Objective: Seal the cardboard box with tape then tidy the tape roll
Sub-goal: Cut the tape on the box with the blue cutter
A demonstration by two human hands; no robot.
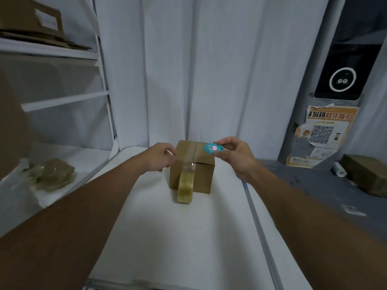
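Observation:
A small brown cardboard box (201, 176) stands on the white table (188, 237), its top flaps closed with clear tape along the seam. The yellowish tape roll (185, 190) hangs down the box's front face, still joined to that tape strip. My left hand (161, 156) rests against the box's upper left edge with its fingers curled; what it pinches is unclear. My right hand (234, 155) holds a small teal cutter with a pink button (212, 149) just above the box's top right corner.
A white shelf unit at the left carries flattened cardboard (31, 21) on top and a crumpled wad of plastic wrap (52, 174) lower down. At the right, a grey surface holds another brown box (368, 176) and a white paper roll (339, 169).

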